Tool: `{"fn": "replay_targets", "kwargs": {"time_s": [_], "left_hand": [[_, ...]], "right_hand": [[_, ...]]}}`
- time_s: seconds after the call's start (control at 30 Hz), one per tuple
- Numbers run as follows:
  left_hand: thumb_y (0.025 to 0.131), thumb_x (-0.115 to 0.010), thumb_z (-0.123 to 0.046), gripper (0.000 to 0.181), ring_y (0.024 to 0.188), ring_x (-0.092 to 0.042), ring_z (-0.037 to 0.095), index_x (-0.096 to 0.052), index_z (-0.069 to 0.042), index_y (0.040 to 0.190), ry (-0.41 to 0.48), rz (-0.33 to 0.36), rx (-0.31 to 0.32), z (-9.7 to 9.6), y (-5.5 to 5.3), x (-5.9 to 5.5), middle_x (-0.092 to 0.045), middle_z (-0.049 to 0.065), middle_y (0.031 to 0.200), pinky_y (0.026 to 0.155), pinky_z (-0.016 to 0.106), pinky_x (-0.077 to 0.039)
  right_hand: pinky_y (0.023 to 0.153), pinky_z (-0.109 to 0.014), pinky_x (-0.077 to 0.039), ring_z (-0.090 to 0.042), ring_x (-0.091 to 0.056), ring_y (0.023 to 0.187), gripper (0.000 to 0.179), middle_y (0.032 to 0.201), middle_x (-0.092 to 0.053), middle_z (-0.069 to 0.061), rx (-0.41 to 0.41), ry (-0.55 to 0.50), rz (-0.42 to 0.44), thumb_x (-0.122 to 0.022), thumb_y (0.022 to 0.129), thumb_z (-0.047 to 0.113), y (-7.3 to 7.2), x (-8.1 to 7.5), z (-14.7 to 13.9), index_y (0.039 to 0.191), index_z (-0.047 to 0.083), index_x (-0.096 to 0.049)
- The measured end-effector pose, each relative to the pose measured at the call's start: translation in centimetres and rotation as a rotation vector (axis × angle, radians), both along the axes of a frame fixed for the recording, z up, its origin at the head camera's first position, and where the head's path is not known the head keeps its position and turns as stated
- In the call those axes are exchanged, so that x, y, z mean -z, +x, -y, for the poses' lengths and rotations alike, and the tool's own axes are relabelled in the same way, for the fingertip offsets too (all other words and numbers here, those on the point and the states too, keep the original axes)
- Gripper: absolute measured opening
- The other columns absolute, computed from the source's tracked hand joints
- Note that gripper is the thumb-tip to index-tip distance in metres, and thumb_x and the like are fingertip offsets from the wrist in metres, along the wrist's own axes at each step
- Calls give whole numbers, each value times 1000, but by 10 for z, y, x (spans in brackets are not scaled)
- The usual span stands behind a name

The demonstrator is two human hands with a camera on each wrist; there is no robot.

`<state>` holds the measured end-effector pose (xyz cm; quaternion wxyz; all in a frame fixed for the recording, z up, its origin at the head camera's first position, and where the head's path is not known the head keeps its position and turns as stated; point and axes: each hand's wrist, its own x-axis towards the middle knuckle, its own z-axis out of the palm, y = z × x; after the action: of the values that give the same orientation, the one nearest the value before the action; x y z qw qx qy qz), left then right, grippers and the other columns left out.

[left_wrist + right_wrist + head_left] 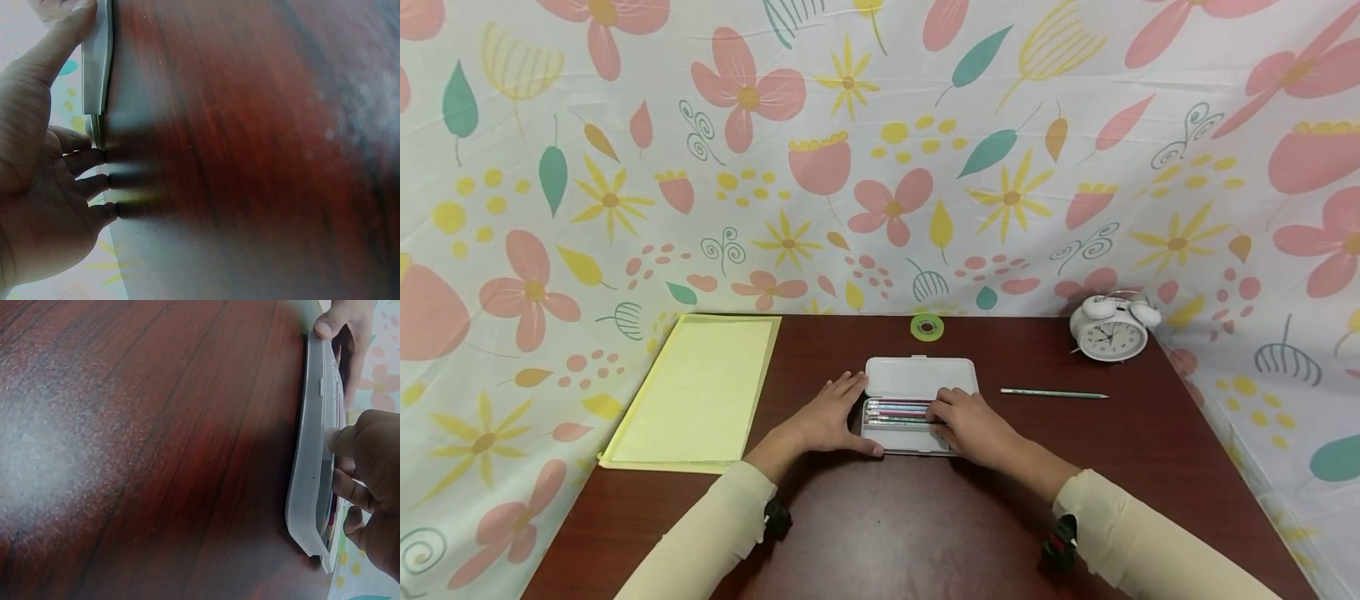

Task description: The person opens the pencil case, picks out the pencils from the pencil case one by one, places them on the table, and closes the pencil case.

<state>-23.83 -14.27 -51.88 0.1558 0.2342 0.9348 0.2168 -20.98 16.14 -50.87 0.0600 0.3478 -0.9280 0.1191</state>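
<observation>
An opened white pencil case (906, 439) lies on the table, its lid (917, 377) folded back. Several pencils (895, 411) lie side by side in the tray. My left hand (827, 418) is at the case's left side, thumb touching the front left corner and the other fingers extended beside the lid; the left wrist view shows them spread. Over the tray's right part, my right hand (972, 425) has its fingers bent inside, thumb and fingertips at the front pencil's right end. In the right wrist view, the right hand (375, 481) partly hides the pencils.
A green pencil (1054, 393) lies right of the case. Behind stand a white alarm clock (1111, 329) at the right and a green tape roll (927, 327) in the middle. A yellow zip folder (688, 392) lies at the left. Patterned cloth (880, 167) borders the table's back.
</observation>
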Motion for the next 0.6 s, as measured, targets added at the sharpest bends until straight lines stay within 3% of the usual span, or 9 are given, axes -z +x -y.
{"fn": "replay_targets", "kwargs": {"time_s": [0.6], "left_hand": [[79,-90,-73,137,175,-13,33,-20,-8,178,1,-11,3,0,0,1,-21,10,186,142,55,-15]], "right_hand": [[71,-33,-45,-17,-66,97,12,99,-69,5,-8,-65,62,-84,98,12,-2,-1,6,104,18,-76]]}}
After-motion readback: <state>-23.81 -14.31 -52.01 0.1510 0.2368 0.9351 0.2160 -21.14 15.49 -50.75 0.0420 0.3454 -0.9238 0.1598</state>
